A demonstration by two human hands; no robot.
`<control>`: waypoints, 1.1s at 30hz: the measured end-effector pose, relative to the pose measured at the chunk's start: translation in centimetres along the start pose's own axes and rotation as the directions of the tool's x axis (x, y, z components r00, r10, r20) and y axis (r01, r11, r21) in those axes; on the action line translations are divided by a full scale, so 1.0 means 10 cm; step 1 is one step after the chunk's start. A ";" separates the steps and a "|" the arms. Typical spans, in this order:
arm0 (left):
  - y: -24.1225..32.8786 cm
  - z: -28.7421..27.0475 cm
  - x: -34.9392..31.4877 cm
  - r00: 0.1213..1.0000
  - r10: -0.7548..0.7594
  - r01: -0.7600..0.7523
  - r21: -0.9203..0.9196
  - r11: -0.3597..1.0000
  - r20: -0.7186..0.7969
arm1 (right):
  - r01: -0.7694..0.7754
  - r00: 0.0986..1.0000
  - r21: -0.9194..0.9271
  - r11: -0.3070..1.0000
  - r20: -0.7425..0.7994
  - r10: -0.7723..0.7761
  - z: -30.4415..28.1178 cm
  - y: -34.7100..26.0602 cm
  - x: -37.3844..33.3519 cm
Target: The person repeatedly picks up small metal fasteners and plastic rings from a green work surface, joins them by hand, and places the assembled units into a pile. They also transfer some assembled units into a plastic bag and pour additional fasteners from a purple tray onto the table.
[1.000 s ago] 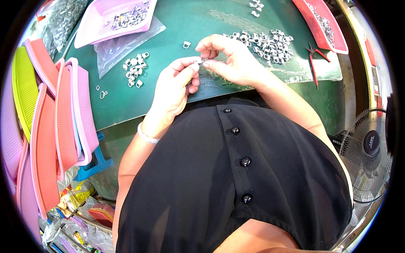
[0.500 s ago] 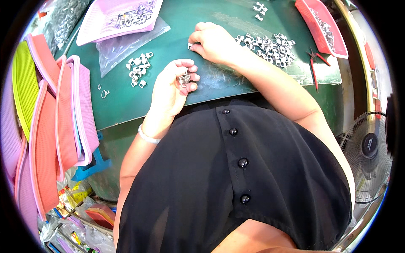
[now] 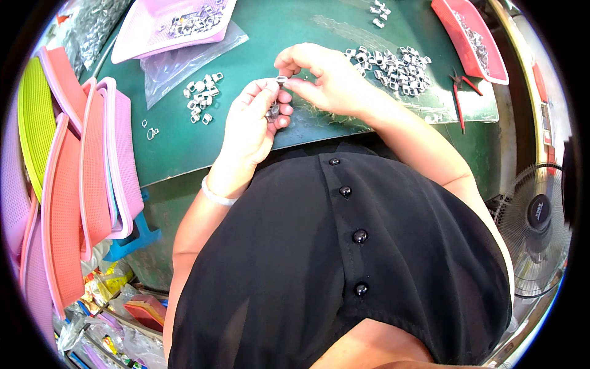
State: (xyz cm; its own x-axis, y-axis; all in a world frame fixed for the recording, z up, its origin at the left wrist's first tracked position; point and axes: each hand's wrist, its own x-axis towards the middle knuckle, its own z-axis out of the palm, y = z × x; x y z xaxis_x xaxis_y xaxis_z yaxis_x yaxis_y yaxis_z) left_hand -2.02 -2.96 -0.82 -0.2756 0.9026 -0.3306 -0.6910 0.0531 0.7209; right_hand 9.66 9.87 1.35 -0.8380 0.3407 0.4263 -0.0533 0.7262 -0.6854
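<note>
My left hand (image 3: 253,114) is closed. Its thumb and forefinger pinch a silver metal ring (image 3: 281,80), and its curled fingers keep a few more silver rings (image 3: 273,112) against the palm. Close by on the right, my right hand (image 3: 322,77) has its thumb tip at the pinched ring, with the forefinger arched above and a gap between them. To the left lies a small group of silver rings (image 3: 201,98) on the green table (image 3: 178,147). Beyond my right hand spreads a larger pile of such rings (image 3: 402,71).
A pink basket of metal pieces (image 3: 175,46) stands on a clear plastic bag (image 3: 184,71). Red-handled pliers (image 3: 459,107) lie near a red basket (image 3: 473,46) at the right. Stacked baskets (image 3: 64,184) fill the left side; a fan (image 3: 534,215) stands right.
My right hand has come nearer to the left hand, bringing the ring it pinched. That ring is now at my left thumb and forefinger, and the right fingers have parted.
</note>
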 end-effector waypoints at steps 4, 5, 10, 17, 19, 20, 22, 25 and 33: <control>0.00 0.04 -0.02 0.999 0.005 -0.005 -0.009 1.000 0.041 | 0.090 0.995 -0.085 0.992 -0.046 -0.094 -0.04 -0.06 -0.05; 0.00 0.05 -0.02 0.999 0.006 -0.006 -0.012 1.000 0.051 | 0.111 0.992 -0.121 0.986 -0.043 -0.117 -0.06 -0.09 -0.06; 0.00 0.07 -0.06 0.996 0.006 -0.002 -0.043 0.999 0.086 | 0.187 0.978 -0.198 0.962 -0.059 -0.202 -0.07 -0.15 -0.08; -0.01 0.06 -0.07 0.990 -0.005 0.016 -0.081 0.997 0.142 | 0.254 0.961 -0.241 0.937 -0.044 -0.272 -0.11 -0.20 -0.08; -0.01 0.06 -0.07 0.988 -0.005 0.020 -0.093 0.995 0.154 | 0.274 0.954 -0.252 0.928 -0.049 -0.295 -0.11 -0.20 -0.09; -0.01 0.07 -0.07 0.987 -0.005 0.021 -0.100 0.995 0.161 | 0.282 0.951 -0.254 0.925 -0.054 -0.304 -0.11 -0.19 -0.10; -0.02 0.05 -0.06 0.984 0.000 0.020 -0.108 0.994 0.179 | 0.289 0.948 -0.262 0.921 -0.057 -0.314 -0.12 -0.20 -0.10; -0.02 0.06 -0.07 0.982 0.000 0.021 -0.109 0.994 0.188 | 0.297 0.945 -0.262 0.918 -0.057 -0.322 -0.14 -0.21 -0.12; -0.02 0.09 -0.08 0.984 -0.021 0.034 -0.071 0.997 0.175 | 0.216 0.966 -0.125 0.968 -0.120 -0.231 -0.14 -0.13 -0.22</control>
State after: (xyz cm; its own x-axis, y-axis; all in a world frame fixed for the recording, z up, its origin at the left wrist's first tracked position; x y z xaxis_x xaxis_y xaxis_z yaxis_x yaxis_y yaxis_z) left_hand -1.06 -3.31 -0.12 -0.1400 0.9621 -0.2342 -0.7453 0.0534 0.6645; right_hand 12.38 9.03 2.09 -0.7318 0.2328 0.6405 -0.1648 0.8515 -0.4977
